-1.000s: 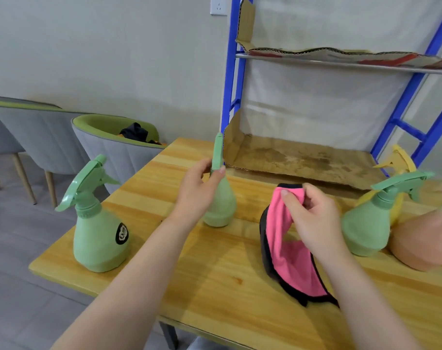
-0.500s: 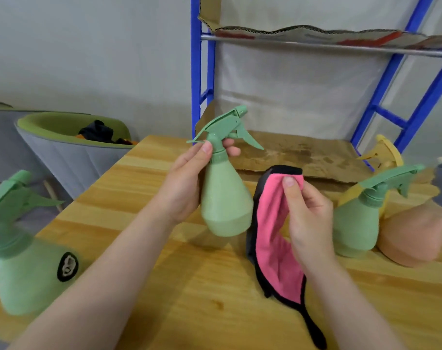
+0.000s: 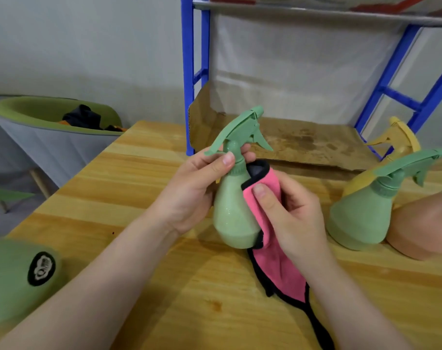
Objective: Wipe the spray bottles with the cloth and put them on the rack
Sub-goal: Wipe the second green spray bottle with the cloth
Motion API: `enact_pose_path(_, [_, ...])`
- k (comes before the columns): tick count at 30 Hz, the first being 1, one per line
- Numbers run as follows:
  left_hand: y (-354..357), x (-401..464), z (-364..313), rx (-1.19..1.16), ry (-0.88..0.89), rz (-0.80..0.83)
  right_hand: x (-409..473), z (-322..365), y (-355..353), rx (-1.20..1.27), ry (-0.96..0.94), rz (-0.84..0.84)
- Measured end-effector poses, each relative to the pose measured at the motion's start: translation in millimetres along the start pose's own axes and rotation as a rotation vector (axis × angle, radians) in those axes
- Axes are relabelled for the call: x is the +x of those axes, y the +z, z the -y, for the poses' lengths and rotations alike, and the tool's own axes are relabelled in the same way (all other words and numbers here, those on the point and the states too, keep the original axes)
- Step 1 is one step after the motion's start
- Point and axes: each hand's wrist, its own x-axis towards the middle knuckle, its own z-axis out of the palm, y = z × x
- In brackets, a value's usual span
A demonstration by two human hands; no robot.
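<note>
— Wooden yellow table point(image 3: 144, 248) is sitting in front of a blue metal rack point(image 3: 189, 79), and brown cardboard point(image 3: 298, 142) is lying on the rack's low shelf. What is the person doing?

— The left hand point(image 3: 189, 195) is gripping a light green plastic spray bottle point(image 3: 233, 210) round its neck, just under the trigger. It is holding the bottle up off the table, almost upright and leaning a little.

— And the other hand?

— The right hand point(image 3: 290, 218) is pinching a pink cloth with a black edge point(image 3: 275, 253) and pressing it on the bottle's right side. The thumb is lying on top of the cloth. The loose end is hanging down onto the table.

— Are more bottles waiting?

— Yes. A second green spray bottle point(image 3: 361, 218) is standing on the right. A yellow bottle point(image 3: 394, 145) is peeking out behind it, and a peach-coloured bottle point(image 3: 424, 228) is sitting just beside it. Another green bottle with a black sticker point(image 3: 15, 279) is standing at the left edge, a bit blurry.

— What is behind?

— A grey and green chair point(image 3: 46, 137) is standing by the wall.
</note>
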Motion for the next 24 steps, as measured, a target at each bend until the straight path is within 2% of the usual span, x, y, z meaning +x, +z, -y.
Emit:
enact_pose_path(7, [9.6, -0.4, 8.9, -0.021, -0.019, -0.042, -0.1, 0.2, 8.9, -0.135, 0.076, 0.001])
enact_pose_path(13, [12.5, -0.6, 9.9, -0.057, 0.002, -0.121, 4.7, 0.8, 4.2, 0.015, 0.397, 0.196])
enact_pose_path(24, [5.8, 2.5, 0.5, -0.133, 0.086, -0.251, 0.9, 2.4, 1.6, -0.008, 0.386, 0.195])
